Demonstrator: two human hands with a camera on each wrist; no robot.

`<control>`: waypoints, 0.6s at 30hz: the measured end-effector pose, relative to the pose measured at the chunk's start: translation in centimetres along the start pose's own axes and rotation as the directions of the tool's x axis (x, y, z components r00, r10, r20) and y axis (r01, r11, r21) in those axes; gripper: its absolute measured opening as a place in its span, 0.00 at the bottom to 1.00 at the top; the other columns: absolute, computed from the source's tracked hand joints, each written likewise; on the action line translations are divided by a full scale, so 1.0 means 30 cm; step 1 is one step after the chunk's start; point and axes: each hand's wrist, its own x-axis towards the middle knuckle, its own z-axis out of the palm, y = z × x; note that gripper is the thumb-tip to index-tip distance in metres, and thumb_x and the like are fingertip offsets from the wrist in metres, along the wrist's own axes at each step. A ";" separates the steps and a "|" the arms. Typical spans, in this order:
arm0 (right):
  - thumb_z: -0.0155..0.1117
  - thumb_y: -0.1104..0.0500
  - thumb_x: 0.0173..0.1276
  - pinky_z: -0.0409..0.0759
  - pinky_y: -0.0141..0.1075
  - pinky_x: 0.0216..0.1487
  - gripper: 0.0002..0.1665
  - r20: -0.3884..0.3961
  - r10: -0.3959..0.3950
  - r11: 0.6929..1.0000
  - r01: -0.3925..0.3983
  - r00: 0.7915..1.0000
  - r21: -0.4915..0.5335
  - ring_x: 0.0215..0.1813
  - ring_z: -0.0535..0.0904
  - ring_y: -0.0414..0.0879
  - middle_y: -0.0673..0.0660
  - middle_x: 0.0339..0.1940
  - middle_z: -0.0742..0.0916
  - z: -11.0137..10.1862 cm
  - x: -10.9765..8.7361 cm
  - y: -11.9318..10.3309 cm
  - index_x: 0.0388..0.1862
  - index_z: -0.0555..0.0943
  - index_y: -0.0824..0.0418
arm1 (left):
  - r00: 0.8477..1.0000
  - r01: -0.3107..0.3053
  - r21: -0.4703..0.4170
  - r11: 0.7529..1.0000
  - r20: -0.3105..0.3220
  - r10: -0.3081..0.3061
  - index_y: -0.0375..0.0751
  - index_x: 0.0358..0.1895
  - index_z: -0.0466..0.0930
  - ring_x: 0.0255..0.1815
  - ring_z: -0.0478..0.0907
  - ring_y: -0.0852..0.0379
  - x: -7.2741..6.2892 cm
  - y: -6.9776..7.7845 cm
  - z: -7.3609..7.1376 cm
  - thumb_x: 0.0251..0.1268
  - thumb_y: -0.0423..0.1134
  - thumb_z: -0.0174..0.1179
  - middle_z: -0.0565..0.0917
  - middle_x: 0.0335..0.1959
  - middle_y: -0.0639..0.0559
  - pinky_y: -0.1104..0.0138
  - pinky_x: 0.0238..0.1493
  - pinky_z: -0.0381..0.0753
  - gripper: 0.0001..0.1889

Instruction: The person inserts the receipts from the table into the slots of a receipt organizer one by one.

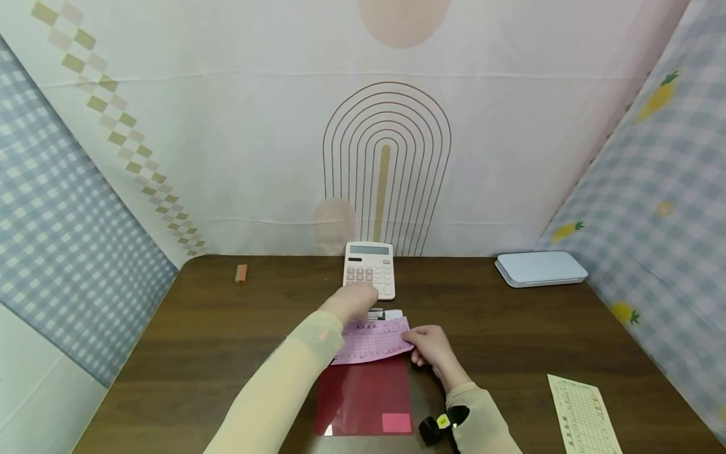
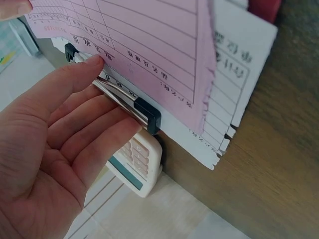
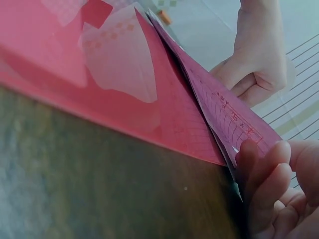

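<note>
A translucent red clipboard (image 1: 363, 394) lies on the table, its wire clip with black ends (image 2: 148, 114) at the far end. Over its top part is a pink printed form (image 1: 371, 343), above a white form (image 2: 234, 89) with a torn edge. My left hand (image 1: 353, 302) is at the clip, thumb on the pink form's top edge and fingers behind the clip wire. My right hand (image 1: 432, 350) pinches the pink form's right edge between thumb and fingers. In the right wrist view the pink form stands tilted up from the red board.
A white calculator (image 1: 368, 268) sits just beyond the clip. An eraser (image 1: 241, 273) is at the back left, a pale blue case (image 1: 541, 268) at the back right. One yellow form (image 1: 584, 413) lies at the front right. Patterned cloth (image 1: 255, 157) hangs behind the table.
</note>
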 end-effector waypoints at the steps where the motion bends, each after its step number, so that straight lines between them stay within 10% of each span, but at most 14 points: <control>1: 0.62 0.63 0.60 0.66 0.26 0.11 0.12 -0.001 -0.001 1.000 0.001 1.000 0.001 0.09 0.66 0.35 0.50 0.07 0.72 0.001 0.001 0.000 0.36 0.82 0.73 | 1.000 0.003 -0.002 1.000 0.004 -0.003 0.46 0.27 0.75 0.33 0.75 0.57 -0.001 0.000 -0.002 0.49 0.37 0.72 0.77 0.27 0.56 0.64 0.39 0.77 0.12; 18: 0.62 0.62 0.60 0.64 0.25 0.11 0.13 -0.004 0.024 1.000 -0.024 1.000 -0.009 0.09 0.65 0.35 0.49 0.07 0.72 0.006 0.001 -0.008 0.37 0.82 0.73 | 0.998 -0.067 0.020 0.998 0.022 0.066 0.45 0.23 0.73 0.26 0.70 0.58 0.019 -0.010 0.002 0.48 0.38 0.72 0.74 0.22 0.56 0.67 0.30 0.73 0.14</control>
